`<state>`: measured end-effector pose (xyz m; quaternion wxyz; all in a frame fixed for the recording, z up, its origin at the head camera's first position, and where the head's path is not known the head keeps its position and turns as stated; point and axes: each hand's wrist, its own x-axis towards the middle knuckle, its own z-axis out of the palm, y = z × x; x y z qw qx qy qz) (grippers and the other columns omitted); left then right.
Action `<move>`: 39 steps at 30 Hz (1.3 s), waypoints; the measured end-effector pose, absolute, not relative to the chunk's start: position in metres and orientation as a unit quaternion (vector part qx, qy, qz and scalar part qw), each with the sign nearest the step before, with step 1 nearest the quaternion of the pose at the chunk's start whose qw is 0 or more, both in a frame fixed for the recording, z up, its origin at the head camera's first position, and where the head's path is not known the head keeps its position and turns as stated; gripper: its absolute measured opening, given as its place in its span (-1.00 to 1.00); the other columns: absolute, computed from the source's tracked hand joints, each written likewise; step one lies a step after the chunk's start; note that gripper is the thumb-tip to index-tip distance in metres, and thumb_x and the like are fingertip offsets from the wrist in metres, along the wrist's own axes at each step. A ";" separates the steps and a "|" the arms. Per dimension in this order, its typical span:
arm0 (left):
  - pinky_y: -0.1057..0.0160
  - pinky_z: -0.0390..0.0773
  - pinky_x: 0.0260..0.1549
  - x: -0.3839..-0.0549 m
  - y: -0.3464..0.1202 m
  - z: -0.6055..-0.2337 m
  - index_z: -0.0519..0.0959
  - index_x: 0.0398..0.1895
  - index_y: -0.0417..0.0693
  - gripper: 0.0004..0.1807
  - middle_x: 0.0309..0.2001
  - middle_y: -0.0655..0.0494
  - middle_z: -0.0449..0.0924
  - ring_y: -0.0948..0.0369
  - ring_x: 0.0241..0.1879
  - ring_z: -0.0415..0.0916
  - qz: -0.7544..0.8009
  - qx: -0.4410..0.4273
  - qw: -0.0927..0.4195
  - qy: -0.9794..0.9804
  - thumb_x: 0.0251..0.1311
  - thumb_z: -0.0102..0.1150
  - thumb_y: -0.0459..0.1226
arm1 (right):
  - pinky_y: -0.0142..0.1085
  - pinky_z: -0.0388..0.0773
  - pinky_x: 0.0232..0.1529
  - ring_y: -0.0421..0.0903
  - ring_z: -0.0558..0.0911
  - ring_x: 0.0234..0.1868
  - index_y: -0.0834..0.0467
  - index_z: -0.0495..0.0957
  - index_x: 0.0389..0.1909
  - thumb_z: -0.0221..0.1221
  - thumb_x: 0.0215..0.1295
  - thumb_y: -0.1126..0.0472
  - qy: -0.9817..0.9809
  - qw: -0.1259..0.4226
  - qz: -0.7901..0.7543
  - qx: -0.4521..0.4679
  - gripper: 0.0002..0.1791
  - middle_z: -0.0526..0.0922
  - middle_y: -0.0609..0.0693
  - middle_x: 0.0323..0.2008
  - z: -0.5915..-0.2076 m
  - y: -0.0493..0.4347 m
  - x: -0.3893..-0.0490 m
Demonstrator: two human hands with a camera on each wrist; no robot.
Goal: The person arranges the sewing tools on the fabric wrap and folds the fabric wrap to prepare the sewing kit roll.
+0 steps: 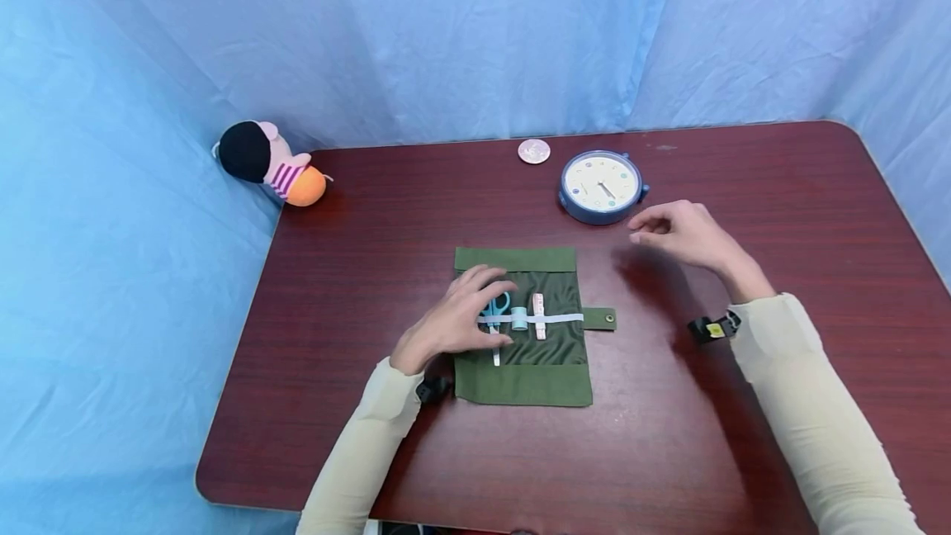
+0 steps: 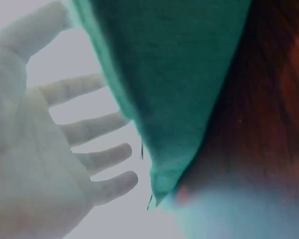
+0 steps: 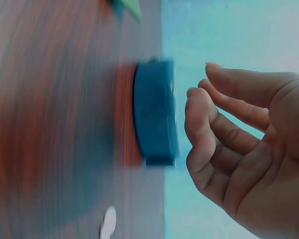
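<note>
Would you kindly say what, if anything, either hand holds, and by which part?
Nothing is held: the left hand spreads over the green pouch, the right hand is empty near the clock.

Two cream-sleeved arms (image 1: 806, 403) are stretched toward the far edge of the dark-red wooden surface (image 1: 349, 271); the bare left grip (image 1: 458, 316) is held spread-fingered, the bare right grip (image 1: 691, 235) nearer that edge, its fingers loosely curled.
</note>
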<state>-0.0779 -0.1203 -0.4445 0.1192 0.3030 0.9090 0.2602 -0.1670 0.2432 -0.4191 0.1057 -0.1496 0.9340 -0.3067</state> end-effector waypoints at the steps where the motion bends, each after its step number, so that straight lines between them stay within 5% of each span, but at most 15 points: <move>1: -0.33 0.13 0.43 -0.077 -0.122 -0.445 0.41 0.39 0.01 -0.18 0.48 -0.13 0.26 -0.18 0.53 0.06 0.258 0.299 0.129 0.910 0.03 0.51 -0.05 | -0.39 0.44 -0.38 -0.24 0.55 -0.42 0.21 0.72 -0.08 0.28 0.32 0.20 0.936 0.104 -0.302 -0.145 -0.77 0.77 0.08 -0.30 -0.420 0.249 -0.168; 6: -0.38 0.03 0.44 -0.073 -0.132 -0.449 0.27 0.49 0.01 0.02 0.55 -0.18 0.11 -0.24 0.58 -0.09 0.254 0.283 0.157 0.912 -0.07 0.57 0.00 | -0.37 0.45 -0.35 -0.27 0.55 -0.39 0.22 0.71 -0.08 0.29 0.30 0.21 0.948 0.104 -0.273 -0.129 -0.77 0.77 0.12 -0.26 -0.426 0.276 -0.172; 13: -0.44 -0.01 0.42 -0.071 -0.145 -0.455 0.18 0.54 0.04 0.19 0.59 -0.20 -0.03 -0.24 0.60 -0.19 0.264 0.263 0.169 0.912 -0.21 0.63 0.03 | -0.17 0.52 -0.21 0.03 0.70 -0.23 0.27 0.68 -0.04 0.30 0.27 0.25 0.956 0.122 -0.226 -0.142 -0.72 0.76 0.18 -0.22 -0.439 0.304 -0.176; 24: -0.41 -0.15 0.47 -0.072 -0.151 -0.463 0.12 0.57 0.12 0.34 0.64 -0.15 -0.20 -0.11 0.64 -0.36 0.253 0.244 0.185 0.918 -0.37 0.70 0.04 | -0.21 0.44 -0.24 -0.10 0.51 -0.30 0.17 0.76 -0.12 0.40 0.10 0.35 0.955 0.090 -0.176 -0.220 -0.72 0.67 0.09 -0.27 -0.459 0.320 -0.172; 30: -0.39 -0.18 0.48 -0.073 -0.152 -0.464 0.08 0.59 0.15 0.40 0.65 -0.10 -0.25 -0.07 0.65 -0.39 0.235 0.238 0.196 0.922 -0.43 0.72 0.04 | -0.16 0.47 -0.21 -0.04 0.57 -0.23 0.13 0.78 -0.20 0.37 0.15 0.35 0.957 0.084 -0.179 -0.210 -0.81 0.70 0.10 -0.22 -0.461 0.321 -0.169; 39: -0.42 -0.25 0.47 -0.073 -0.153 -0.464 -0.03 0.63 0.12 0.47 0.66 -0.05 -0.31 -0.04 0.65 -0.42 0.206 0.235 0.211 0.926 -0.43 0.69 0.08 | -0.18 0.42 -0.25 -0.11 0.53 -0.33 0.20 0.69 -0.27 0.30 0.21 0.35 0.961 0.107 -0.170 -0.191 -0.92 0.65 0.02 -0.39 -0.459 0.316 -0.170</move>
